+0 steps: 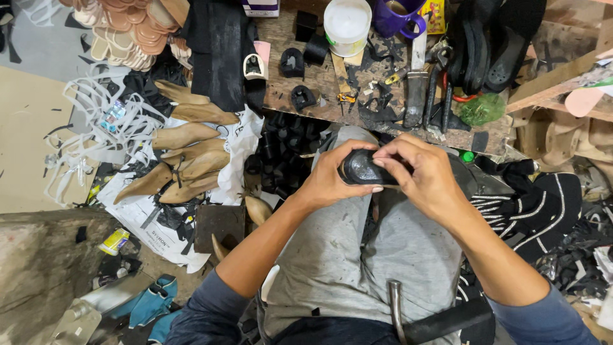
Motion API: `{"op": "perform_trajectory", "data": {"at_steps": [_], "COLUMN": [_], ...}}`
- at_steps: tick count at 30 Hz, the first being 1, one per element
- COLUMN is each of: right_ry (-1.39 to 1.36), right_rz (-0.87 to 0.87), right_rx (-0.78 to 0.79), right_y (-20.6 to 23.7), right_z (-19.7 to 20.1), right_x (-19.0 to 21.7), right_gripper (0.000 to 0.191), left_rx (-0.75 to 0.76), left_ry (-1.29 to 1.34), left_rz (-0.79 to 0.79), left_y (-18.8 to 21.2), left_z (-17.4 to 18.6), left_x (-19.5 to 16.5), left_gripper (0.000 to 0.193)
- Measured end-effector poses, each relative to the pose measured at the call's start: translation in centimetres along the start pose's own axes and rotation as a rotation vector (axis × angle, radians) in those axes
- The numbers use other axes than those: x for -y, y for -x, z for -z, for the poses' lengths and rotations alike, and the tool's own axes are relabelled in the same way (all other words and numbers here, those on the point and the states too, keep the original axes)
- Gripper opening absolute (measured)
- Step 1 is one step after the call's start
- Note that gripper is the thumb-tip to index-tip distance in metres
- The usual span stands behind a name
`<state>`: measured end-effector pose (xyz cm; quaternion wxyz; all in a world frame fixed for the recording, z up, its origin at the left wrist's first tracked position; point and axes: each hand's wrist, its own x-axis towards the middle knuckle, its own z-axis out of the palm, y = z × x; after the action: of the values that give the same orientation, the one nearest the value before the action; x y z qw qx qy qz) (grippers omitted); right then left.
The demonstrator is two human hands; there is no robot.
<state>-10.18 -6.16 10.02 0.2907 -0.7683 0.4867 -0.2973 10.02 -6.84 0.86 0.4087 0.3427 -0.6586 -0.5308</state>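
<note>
Both hands are gripping a small black heel piece (361, 170) over the lap, just this side of the bench (319, 89). The left hand (329, 179) is wrapping it from the left, thumb lying along its near edge and fingers (357, 148) curling over the far edge. The right hand (418, 172) is closing on its right end, fingers (386, 160) clamped together on the top face. The piece is looking hard and glossy, probably moulded plastic or rubber: light, stiff, not fragile, and likely a little slippery on the shiny face. Pinching it by its edges, as both hands are doing, seems the surest hold.

Left of the fingers, on the floor, wooden shoe forms (185, 160) are lying on a white sheet, and between them and the left hand a heap of similar black heel pieces (281, 150) is sitting loose.

Beyond the fingers, on the bench, a few more black heel pieces (292, 62) are standing apart, with a knife (416, 83) and pliers (440, 96) just beyond the right hand. Farther back, a white tub (347, 25) is standing shut under its lid, so its contents are hidden. Right of it a purple mug (396, 16) is standing open; what it holds I cannot tell. A knotted green bag (482, 108) is lying at the bench's right end, contents unclear.
</note>
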Motion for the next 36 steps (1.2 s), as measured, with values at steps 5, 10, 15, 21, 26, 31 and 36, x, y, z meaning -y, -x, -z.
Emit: {"op": "perform_trajectory", "data": {"at_steps": [5, 10, 15, 21, 26, 31, 36], "right_ry": [0.057, 0.167, 0.334, 0.301, 0.2, 0.26, 0.625], "right_rz": [0.088, 0.125, 0.263, 0.23, 0.147, -0.446, -0.286], "right_rx": [0.018, 0.024, 0.036, 0.091, 0.019, 0.398, 0.985], "right_y": [-0.2, -0.2, 0.4, -0.9, 3.2, 18.9, 30.5], "right_z": [-0.4, -1.0, -1.9, -1.5, 1.5, 2.6, -2.7], "right_x": [0.1, 0.1, 0.4, 1.6, 2.7, -1.7, -8.5], "right_gripper": [0.011, 0.013, 0.029, 0.022, 0.039, 0.03, 0.045], "left_rx": [0.002, 0.005, -0.013, -0.034, 0.024, -0.017, -0.009], "left_ry": [0.01, 0.006, -0.012, -0.024, 0.005, -0.036, -0.022], "left_rz": [0.007, 0.012, -0.034, 0.001, -0.118, -0.068, -0.054], "left_y": [-0.2, -0.2, 0.1, -0.1, -0.4, 0.7, 0.5], "left_z": [0.0, 0.1, -0.1, -0.6, -0.4, 0.4, 0.8], "left_x": [-0.6, -0.8, 0.3, 0.4, -0.5, -1.2, -1.6], "left_gripper": [0.066, 0.067, 0.069, 0.069, 0.066, 0.063, 0.063]}}
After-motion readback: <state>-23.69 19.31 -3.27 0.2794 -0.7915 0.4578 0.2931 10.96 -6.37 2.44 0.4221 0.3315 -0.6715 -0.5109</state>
